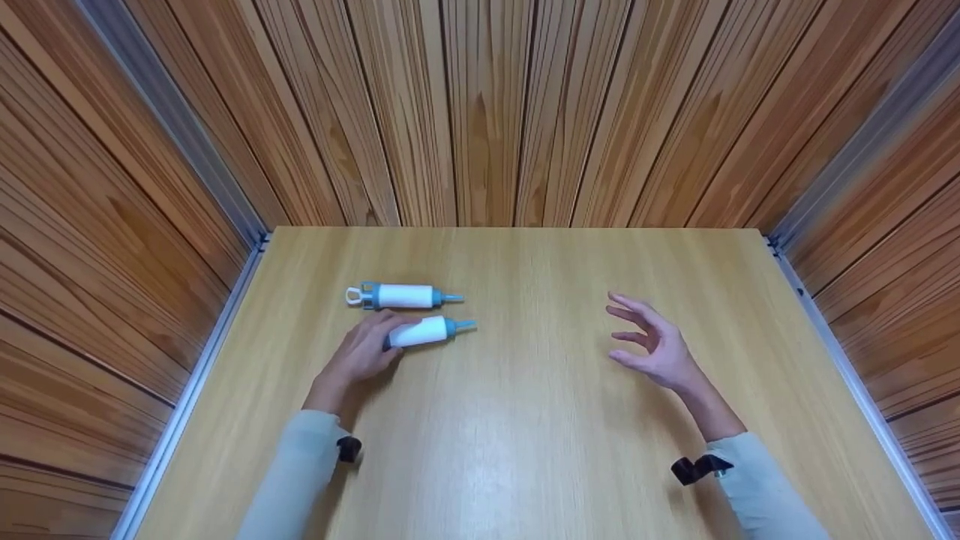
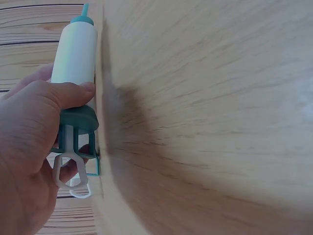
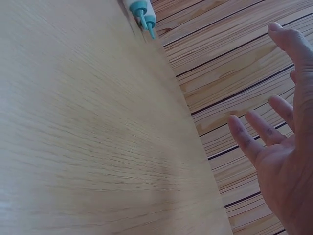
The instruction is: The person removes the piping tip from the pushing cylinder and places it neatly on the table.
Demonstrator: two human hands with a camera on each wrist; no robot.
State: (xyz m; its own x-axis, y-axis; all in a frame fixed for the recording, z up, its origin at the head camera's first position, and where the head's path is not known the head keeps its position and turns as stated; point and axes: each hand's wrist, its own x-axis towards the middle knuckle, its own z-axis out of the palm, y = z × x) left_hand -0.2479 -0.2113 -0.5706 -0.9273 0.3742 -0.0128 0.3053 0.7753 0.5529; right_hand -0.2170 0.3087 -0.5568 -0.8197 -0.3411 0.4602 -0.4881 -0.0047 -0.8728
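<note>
White syringe (image 1: 420, 331) in its grip, the left hand (image 1: 366, 348) sits over the left side of the worktop (image 1: 487, 435), just beside a second syringe (image 1: 405, 296); a steady hold should keep the two from knocking. The right hand (image 1: 658, 349), fingers parted, holds nothing.

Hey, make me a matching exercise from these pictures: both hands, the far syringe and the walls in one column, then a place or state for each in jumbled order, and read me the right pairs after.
Column one
1. Left hand
2. Right hand
3. Far syringe
4. Walls

Column two
A. Made up of brown wood-grain planks
B. Gripping the near syringe
C. Lying just beyond the near syringe, nozzle pointing to the right
D. In the air, holding nothing

Right pairs
1-B, 2-D, 3-C, 4-A
</note>
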